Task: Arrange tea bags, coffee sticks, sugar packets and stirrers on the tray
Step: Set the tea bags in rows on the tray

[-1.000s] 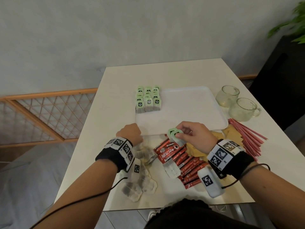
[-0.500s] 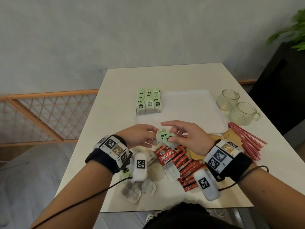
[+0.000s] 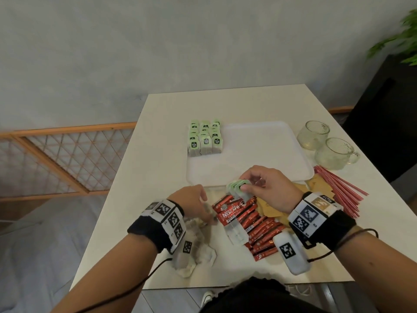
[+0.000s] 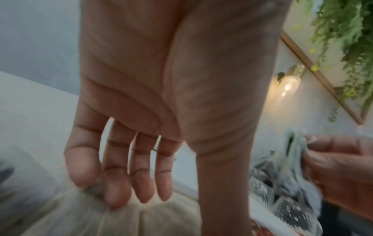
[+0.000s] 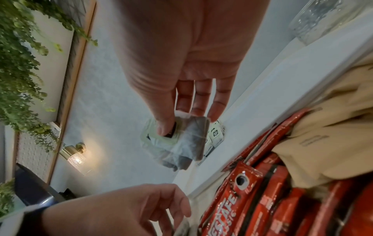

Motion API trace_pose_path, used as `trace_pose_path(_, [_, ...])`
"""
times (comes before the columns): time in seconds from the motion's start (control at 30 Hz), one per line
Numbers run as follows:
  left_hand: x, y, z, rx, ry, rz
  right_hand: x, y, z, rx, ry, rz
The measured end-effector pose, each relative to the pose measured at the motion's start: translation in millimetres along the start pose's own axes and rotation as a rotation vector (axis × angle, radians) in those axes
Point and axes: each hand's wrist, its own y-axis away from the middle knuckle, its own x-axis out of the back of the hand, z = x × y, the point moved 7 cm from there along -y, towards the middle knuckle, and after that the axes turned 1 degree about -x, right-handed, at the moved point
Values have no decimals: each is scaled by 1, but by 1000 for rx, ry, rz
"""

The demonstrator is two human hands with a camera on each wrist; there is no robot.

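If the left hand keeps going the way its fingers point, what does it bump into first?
Probably the loose tea bags lying on the table right below the fingertips. The left hand is open and its fingers point down at that pale pile, though blur makes the remaining gap hard to judge.

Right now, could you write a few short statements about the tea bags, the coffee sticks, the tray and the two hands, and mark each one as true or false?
1. The right hand pinches a few green-tagged tea bags above the tray's near edge. True.
2. The red coffee sticks lie on the tray. False: they lie on the table, in front of the tray.
3. Rows of tea bags stand at the tray's far left corner. True.
4. The left hand holds a glass mug. False: its fingers are straight, over loose tea bags; both mugs stand right of the tray.
5. The red stirrers are on the tray. False: they lie on the table, to its right.
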Motion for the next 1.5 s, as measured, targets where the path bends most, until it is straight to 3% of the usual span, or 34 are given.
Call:
trace_pose_path(0.17, [-7, -2, 14, -34, -108, 89, -1, 0, 4, -26, -13, -6])
trace_pose_path(0.4, [6, -2, 15, -126, 36, 78, -2, 0, 4, -53, -35, -59])
trace_pose_path(0.57, [36, 5, 17, -270, 415, 143, -3, -2, 7, -95, -66, -158])
trace_pose_path(0.67, [55, 8, 21, -390, 727, 287, -6, -5, 8, -124, -59, -221])
trace_pose_path(0.77, [64, 8, 22, -441, 824, 469, -7, -9, 3, -153, -162, -193])
trace_pose_path(0.9, [60, 5, 35, -524, 878, 553, -6, -20, 1, -208, -296, -88])
trace_pose_path(1.13, [51, 0, 55, -558, 905, 448, 1, -36, 1, -183, -394, 64])
trace_pose_path(1.37, [27, -7, 62, -459, 1002, -35, 3, -37, -5, -128, -311, -99])
trace_pose_path(1.5, [25, -10, 60, -446, 1084, -23, 5, -40, -1, -127, -268, -51])
